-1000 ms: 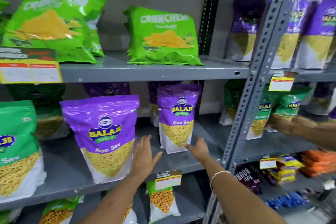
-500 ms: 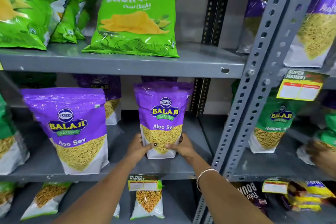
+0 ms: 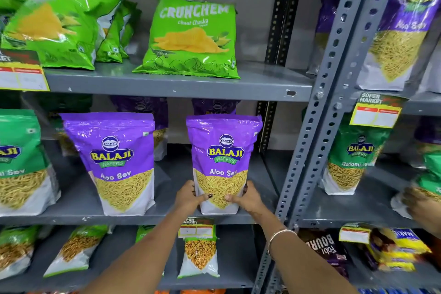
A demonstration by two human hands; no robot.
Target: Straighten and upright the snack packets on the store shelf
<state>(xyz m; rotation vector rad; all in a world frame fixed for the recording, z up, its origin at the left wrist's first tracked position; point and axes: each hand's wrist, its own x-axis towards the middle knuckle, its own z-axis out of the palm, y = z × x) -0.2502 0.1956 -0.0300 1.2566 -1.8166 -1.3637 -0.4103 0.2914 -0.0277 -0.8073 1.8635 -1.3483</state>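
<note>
The grey middle shelf point(image 3: 167, 218) crosses the frame's centre, and on it, just right of centre, stands the purple Aloo Sev packet point(image 3: 223, 150), long axis upright, near the front edge. The left hand point(image 3: 188, 199) and right hand point(image 3: 248, 198) clasp its lower corners from either side, fingers curled narrowly round it, equally near.

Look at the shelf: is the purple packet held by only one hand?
No. The left hand and right hand grip the purple packet on both sides.
</note>
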